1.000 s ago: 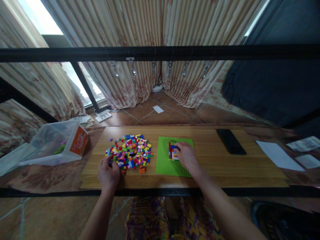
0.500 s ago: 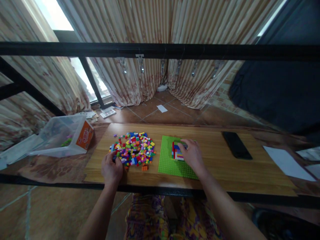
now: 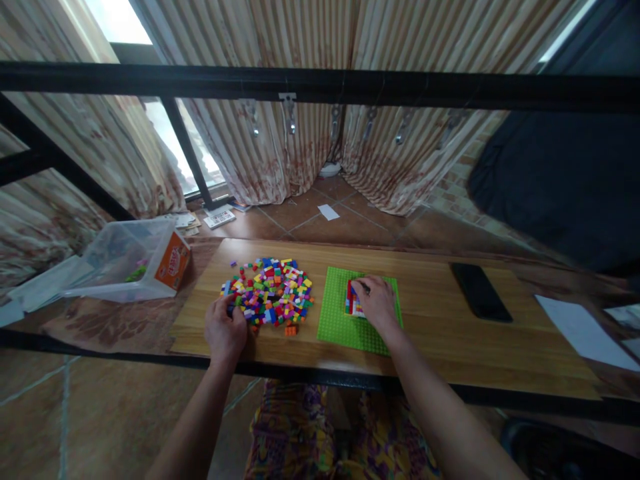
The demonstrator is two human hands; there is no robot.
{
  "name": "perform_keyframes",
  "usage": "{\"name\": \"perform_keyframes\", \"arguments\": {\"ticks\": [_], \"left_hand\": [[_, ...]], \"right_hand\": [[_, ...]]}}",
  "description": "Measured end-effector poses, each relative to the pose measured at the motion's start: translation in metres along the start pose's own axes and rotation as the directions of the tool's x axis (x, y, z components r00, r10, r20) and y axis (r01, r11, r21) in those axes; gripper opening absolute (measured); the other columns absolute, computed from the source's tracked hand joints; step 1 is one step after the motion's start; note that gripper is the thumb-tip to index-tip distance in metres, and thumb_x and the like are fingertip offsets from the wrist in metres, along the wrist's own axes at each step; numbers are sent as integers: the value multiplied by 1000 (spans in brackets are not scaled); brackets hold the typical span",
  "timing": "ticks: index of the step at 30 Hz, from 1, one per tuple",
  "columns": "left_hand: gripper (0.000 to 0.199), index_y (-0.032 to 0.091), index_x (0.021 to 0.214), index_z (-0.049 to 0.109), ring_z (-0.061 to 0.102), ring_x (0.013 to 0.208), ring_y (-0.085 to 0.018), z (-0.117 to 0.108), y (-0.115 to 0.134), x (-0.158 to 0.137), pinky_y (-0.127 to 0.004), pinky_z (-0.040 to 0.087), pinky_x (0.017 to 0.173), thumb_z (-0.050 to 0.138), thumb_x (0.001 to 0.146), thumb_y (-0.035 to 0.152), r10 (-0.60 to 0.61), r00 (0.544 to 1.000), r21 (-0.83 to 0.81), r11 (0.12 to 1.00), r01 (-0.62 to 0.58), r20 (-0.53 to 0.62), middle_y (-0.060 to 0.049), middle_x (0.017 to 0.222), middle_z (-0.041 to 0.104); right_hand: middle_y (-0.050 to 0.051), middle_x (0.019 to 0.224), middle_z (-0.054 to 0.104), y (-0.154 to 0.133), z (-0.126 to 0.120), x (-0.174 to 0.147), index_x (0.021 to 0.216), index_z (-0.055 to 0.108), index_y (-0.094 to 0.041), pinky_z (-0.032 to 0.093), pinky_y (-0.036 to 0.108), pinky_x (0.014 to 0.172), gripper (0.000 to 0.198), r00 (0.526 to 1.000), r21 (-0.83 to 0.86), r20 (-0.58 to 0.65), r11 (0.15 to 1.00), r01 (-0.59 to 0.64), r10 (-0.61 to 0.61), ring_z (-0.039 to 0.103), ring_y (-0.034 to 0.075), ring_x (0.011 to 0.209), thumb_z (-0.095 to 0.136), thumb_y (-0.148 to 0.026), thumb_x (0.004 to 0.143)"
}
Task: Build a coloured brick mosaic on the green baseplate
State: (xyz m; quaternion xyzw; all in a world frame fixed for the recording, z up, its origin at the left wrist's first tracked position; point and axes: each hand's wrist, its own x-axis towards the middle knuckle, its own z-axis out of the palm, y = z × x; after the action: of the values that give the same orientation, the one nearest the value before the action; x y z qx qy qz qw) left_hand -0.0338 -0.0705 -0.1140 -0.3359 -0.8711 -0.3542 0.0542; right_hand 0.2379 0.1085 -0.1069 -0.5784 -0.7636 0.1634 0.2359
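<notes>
My left hand [image 3: 225, 330] rests at the near left edge of a heap of toy building bricks [image 3: 275, 290]. Its fingers are curled together near a dark brick; what lies between them is too small to make out. On a green studded baseplate [image 3: 345, 333] stands a low brick build [image 3: 349, 307] with red, white, blue and other colours. My right hand [image 3: 377, 303] is bent over this build, its thumb and fingers closed at a blue brick on top. The hand hides the right part of the build.
A black phone [image 3: 480, 293] lies right of the baseplate on the wooden board [image 3: 425, 353]. Left of the board stands a clear plastic box [image 3: 125, 290] with an orange label. One orange brick [image 3: 291, 331] sits apart near the front edge. White paper [image 3: 583, 330] lies far right.
My right hand has shifted slightly over the build, covering more of its top. My left hand stays at the heap's edge. The whole view has tilted a little.
</notes>
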Motion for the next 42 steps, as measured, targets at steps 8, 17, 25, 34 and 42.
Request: {"name": "perform_keyframes", "arguments": {"ticks": [8, 17, 25, 34, 42], "left_hand": [[28, 17, 104, 65, 58, 107, -26, 1, 1, 0, -40, 47, 96, 50, 80, 17, -2, 1000, 11, 1000, 2, 2, -10, 106, 65], [29, 17, 104, 65, 57, 109, -27, 1, 1, 0, -41, 46, 95, 49, 80, 16, -8, 1000, 6, 1000, 8, -2, -11, 109, 64], [30, 16, 103, 65, 58, 103, -27, 3, 0, -1, -42, 47, 94, 48, 79, 15, 19, 999, -3, 1000, -19, -28, -12, 105, 64], [29, 17, 102, 65, 59, 101, -28, 5, -2, -2, -42, 48, 91, 48, 79, 15, 19, 999, 13, 1000, -18, -37, -11, 103, 65], [29, 19, 101, 65, 59, 103, -26, 5, -3, -4, -40, 48, 92, 48, 78, 12, 27, 999, -59, 998, -29, -28, -10, 103, 65]], "right_hand": [[7, 107, 65, 1, 7, 1, 91, 73, -23, 32, 37, 90, 33, 999, 1, -39, 1000, 15, -15, 52, 23, 100, 49, -47, 89], [6, 109, 67, 14, 6, 4, 93, 72, -24, 35, 39, 94, 38, 1000, 130, 7, 991, 28, -29, 54, 22, 104, 41, -45, 91], [8, 106, 69, 27, 2, 10, 94, 72, -20, 41, 35, 90, 50, 995, 141, 37, 986, 84, -90, 60, 20, 101, 27, -43, 95], [9, 112, 66, 26, 14, 0, 97, 70, -21, 33, 42, 98, 41, 995, 98, -28, 990, 96, -94, 52, 24, 109, 37, -45, 90], [11, 109, 67, 30, 10, 0, 97, 70, -19, 37, 40, 94, 46, 983, 48, -41, 982, 183, -181, 55, 23, 105, 31, -44, 92]]}}
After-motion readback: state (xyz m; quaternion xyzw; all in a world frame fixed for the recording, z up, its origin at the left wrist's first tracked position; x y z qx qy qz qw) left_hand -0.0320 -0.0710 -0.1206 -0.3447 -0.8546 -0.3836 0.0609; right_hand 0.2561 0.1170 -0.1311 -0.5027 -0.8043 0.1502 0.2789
